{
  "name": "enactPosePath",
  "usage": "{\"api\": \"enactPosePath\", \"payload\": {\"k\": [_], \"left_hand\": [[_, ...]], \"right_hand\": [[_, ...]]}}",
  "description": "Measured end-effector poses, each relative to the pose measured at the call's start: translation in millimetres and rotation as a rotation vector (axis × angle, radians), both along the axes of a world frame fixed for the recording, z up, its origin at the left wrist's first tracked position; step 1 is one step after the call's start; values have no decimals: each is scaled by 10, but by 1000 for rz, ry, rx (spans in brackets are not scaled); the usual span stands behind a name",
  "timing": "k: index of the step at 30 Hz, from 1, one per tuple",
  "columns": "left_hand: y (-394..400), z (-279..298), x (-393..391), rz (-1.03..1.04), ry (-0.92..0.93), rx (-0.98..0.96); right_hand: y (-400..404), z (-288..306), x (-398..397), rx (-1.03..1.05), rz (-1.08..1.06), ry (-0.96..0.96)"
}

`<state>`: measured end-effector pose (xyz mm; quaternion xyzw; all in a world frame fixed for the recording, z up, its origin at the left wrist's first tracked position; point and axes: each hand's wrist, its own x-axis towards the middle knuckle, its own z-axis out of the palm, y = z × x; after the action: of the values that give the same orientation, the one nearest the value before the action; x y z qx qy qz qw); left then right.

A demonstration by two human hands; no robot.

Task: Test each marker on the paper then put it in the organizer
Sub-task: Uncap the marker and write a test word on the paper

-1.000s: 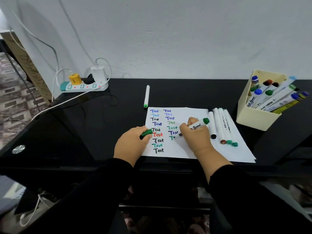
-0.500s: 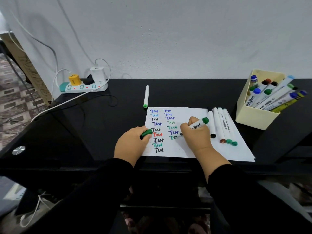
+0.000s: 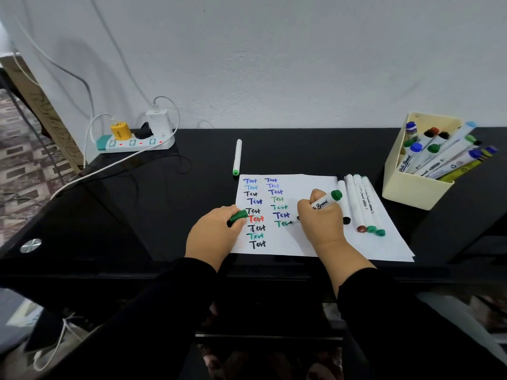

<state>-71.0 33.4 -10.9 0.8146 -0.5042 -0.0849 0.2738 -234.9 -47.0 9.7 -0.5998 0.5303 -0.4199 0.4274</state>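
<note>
Four markers lie between paper and organizer; bare desk behind stays passable.

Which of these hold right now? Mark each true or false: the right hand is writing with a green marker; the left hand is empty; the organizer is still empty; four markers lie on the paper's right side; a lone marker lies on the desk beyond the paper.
1. The right hand writes on the paper with a green marker. True.
2. The left hand is empty. False: it holds the green cap.
3. The organizer is empty. False: it holds several markers.
4. Four markers lie on the paper's right side. True.
5. A lone marker lies beyond the paper. True.
</note>
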Motion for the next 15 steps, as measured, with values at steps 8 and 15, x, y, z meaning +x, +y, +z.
{"api": "enactPosePath", "payload": {"k": [8, 15], "left_hand": [[1, 9, -12, 4, 4, -1], [27, 39, -34, -3, 16, 5]], "right_hand": [[-8, -4, -14, -11, 45, 4], [-38, 7, -44, 46, -40, -113]]}}
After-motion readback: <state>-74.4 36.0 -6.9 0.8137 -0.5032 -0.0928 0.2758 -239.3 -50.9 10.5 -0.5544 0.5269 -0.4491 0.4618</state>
